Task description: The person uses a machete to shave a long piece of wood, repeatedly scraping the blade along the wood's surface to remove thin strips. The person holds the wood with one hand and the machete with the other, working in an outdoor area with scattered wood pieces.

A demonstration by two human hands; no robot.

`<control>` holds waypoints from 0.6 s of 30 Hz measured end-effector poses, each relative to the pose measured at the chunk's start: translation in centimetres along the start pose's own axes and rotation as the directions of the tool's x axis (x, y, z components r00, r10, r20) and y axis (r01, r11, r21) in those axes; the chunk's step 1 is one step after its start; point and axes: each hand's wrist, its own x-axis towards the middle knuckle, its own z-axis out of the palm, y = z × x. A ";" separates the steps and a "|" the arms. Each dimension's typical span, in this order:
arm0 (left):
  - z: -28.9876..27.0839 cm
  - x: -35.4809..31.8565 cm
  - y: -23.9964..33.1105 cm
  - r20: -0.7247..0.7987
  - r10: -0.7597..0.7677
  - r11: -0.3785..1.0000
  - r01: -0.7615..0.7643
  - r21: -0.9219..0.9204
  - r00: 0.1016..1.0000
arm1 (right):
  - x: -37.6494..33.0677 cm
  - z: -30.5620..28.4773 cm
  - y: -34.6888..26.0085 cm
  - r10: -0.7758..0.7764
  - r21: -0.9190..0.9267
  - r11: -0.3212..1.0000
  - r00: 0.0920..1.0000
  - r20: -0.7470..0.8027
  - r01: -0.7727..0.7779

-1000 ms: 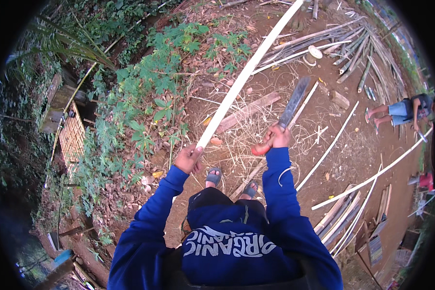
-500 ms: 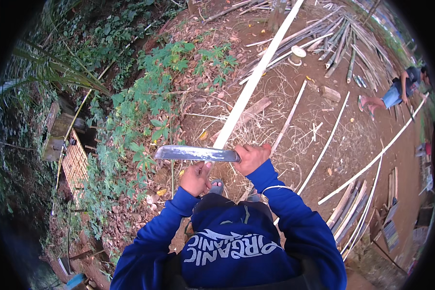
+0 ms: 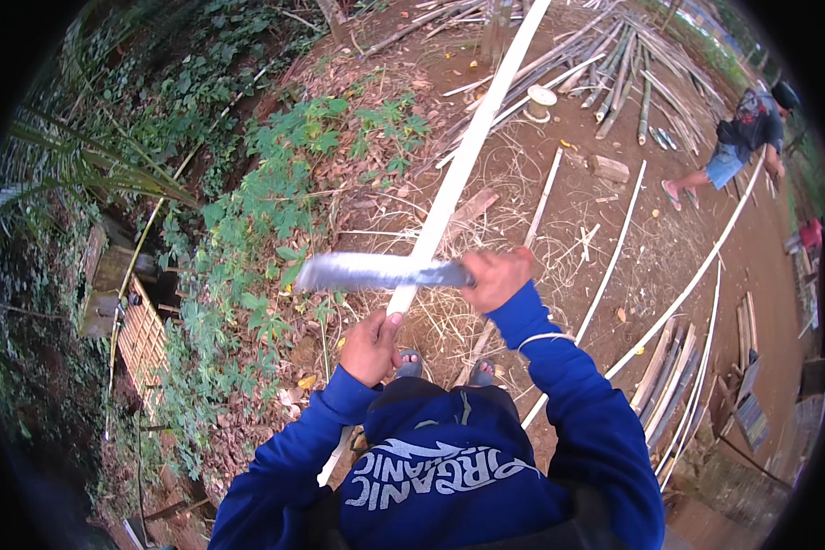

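In my right hand (image 3: 497, 277) is the handle of a machete, with the fingers closed round it. The machete's broad blade (image 3: 362, 271) points left, smeared by motion, and lies across a long pale bamboo strip (image 3: 463, 170). My left hand (image 3: 371, 348) grips that strip just on my side of the blade, thumb on top. From there the strip slants away to the far top edge. A pale end shows below my left forearm, seemingly the same strip. Both feet, in sandals, are below my hands.
Thin shavings (image 3: 532, 247) litter the brown soil ahead. Bamboo poles (image 3: 628, 69) are piled at the far right, near a round spool (image 3: 541, 95) and a short log (image 3: 609, 169). Another person (image 3: 738, 142) stands right by a long strip. Green plants (image 3: 284, 192) grow left.
The strip has slid toward me, and its pale end now shows below my left forearm. My right hand and machete moved slightly right. The other person has turned and bent over.
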 end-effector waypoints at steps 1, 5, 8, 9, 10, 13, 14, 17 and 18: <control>0.0 -0.3 0.1 0.006 0.001 1.000 -0.001 0.003 1.000 | 0.0 -0.2 -0.5 -0.112 -0.020 0.993 0.994 -0.013 0.112; 0.4 -1.1 1.1 -0.017 0.032 0.999 -0.032 -0.008 0.999 | 1.8 -0.2 4.3 0.116 -0.027 0.992 0.989 -0.092 -0.119; -0.2 -0.7 1.2 0.005 0.013 1.000 -0.013 0.025 1.000 | 0.6 -1.2 1.6 0.081 -0.038 0.996 0.996 0.024 -0.081; -0.4 -0.7 1.4 0.004 -0.003 1.000 0.003 -0.001 1.000 | 0.4 -1.6 0.7 0.036 -0.042 0.999 0.998 0.049 -0.034; -0.1 -0.8 1.4 0.044 0.001 0.998 0.002 -0.070 0.999 | 0.3 -1.9 0.4 -0.152 -0.063 0.987 0.983 -0.101 0.146; 0.5 -1.8 1.7 0.089 -0.033 0.994 0.042 -0.101 0.996 | 2.0 -1.7 4.0 0.140 -0.135 0.979 0.985 -0.098 -0.153; 0.6 -1.8 1.6 0.080 -0.023 0.996 0.029 -0.080 0.997 | 2.7 -1.5 5.6 0.218 -0.025 0.973 0.955 -0.199 -0.227; 0.3 -0.9 1.3 0.077 0.003 0.999 0.001 -0.046 0.997 | 1.6 -2.2 3.5 0.235 -0.028 0.971 0.971 -0.049 -0.236; -0.1 -0.8 1.0 0.095 -0.002 0.999 0.007 -0.054 0.995 | 1.2 -3.0 2.6 0.041 -0.119 0.992 0.997 -0.059 -0.048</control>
